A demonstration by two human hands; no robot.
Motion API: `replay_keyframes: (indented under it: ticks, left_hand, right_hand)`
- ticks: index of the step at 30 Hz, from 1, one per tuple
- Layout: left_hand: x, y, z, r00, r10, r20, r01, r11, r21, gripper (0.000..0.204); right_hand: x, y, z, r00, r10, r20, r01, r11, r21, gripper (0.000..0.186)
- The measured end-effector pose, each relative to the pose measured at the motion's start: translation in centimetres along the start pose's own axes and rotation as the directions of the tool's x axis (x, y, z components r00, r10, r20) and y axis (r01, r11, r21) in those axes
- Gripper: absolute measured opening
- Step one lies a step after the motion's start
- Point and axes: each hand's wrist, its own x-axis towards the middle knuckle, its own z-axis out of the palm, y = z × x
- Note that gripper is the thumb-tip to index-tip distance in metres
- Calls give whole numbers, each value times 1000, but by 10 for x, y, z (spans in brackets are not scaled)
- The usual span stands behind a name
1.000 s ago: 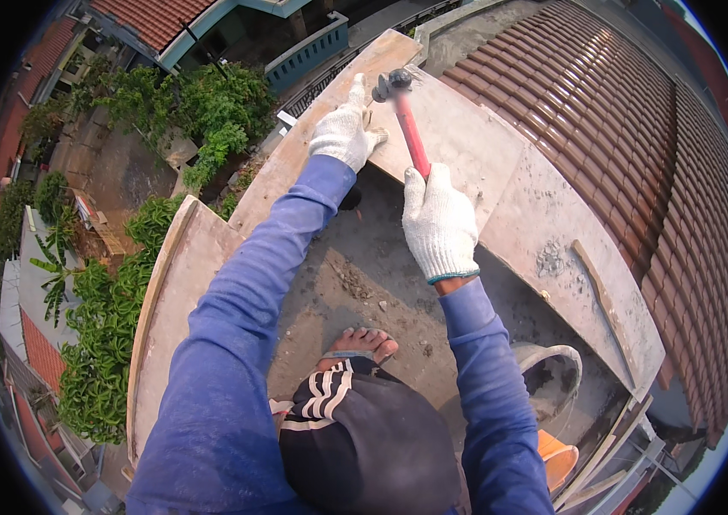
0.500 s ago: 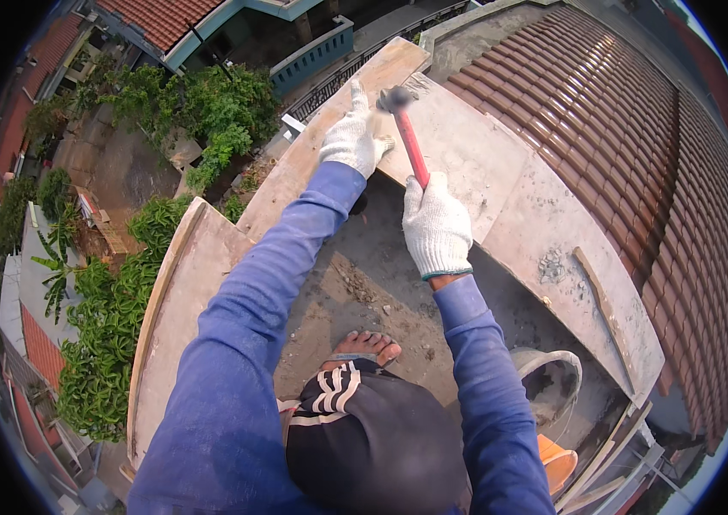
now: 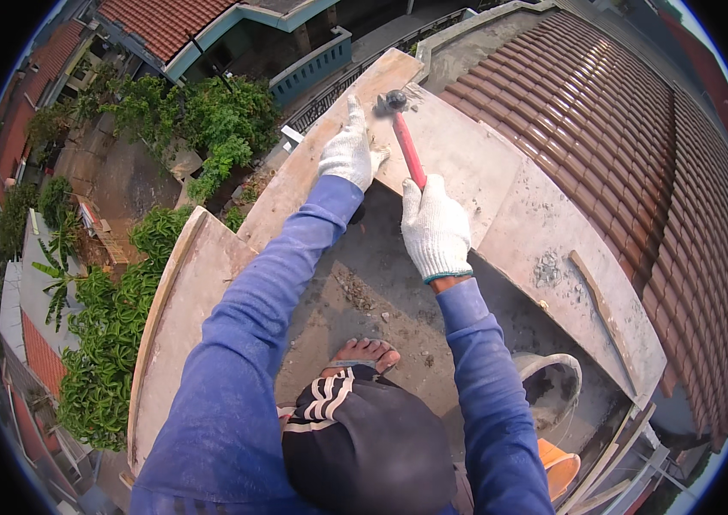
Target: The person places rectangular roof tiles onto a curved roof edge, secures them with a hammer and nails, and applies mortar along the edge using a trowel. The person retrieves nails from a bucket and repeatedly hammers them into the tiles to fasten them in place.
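Note:
In a white knitted glove, my right hand (image 3: 437,225) is closed around the red handle of a hammer (image 3: 409,148). The dark hammer head, slightly blurred, is over the inner edge of a wooden board (image 3: 388,72), close to my left fingers. My left hand (image 3: 348,154), gloved the same way, rests on that board with a finger stretched forward and the thumb spread toward the hammer side. The board lies along the outer edge of a pale, dusty panel (image 3: 458,142). Whatever lies directly under the hammer head is too blurred to make out.
A wood strip (image 3: 604,313) and grey crumbs lie on the right panel. Below, my bare foot (image 3: 364,354) stands on a rubble-strewn floor beside a mortar-crusted bucket (image 3: 548,390) and an orange container (image 3: 558,468). Brown roof tiles (image 3: 570,94) adjoin at right; trees (image 3: 115,360) show far below at left.
The hammer head has shifted slightly left and down beside my left fingers. My left hand stays on the board, and the whole view has tilted a little.

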Motion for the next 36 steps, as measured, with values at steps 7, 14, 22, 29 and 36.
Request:
replay_keyframes:
  ticks: [7,14,22,29,36]
  left_hand:
    - [7,14,2,1000,9,-14,-10,995,-99,122]
    - [-34,10,9,971,5,-238,-42,988,-151,74]
    - [-147,53,64,834,-225,505,552,310,-774,43]
    - [-136,69,98,818,-292,495,544,116,-831,41]
    - [-128,76,90,819,-441,366,367,-86,-926,39]
  right_hand:
    - [2,14,3,1000,14,-17,-14,1000,-22,36]
    - [-79,48,-117,1000,19,8,-20,993,120,31]
    - [-225,115,-287,963,214,161,-150,930,-335,22]
    - [-366,161,-332,826,557,-82,-550,768,-328,22]
    - [-415,168,-316,534,810,-240,-823,563,69,30]
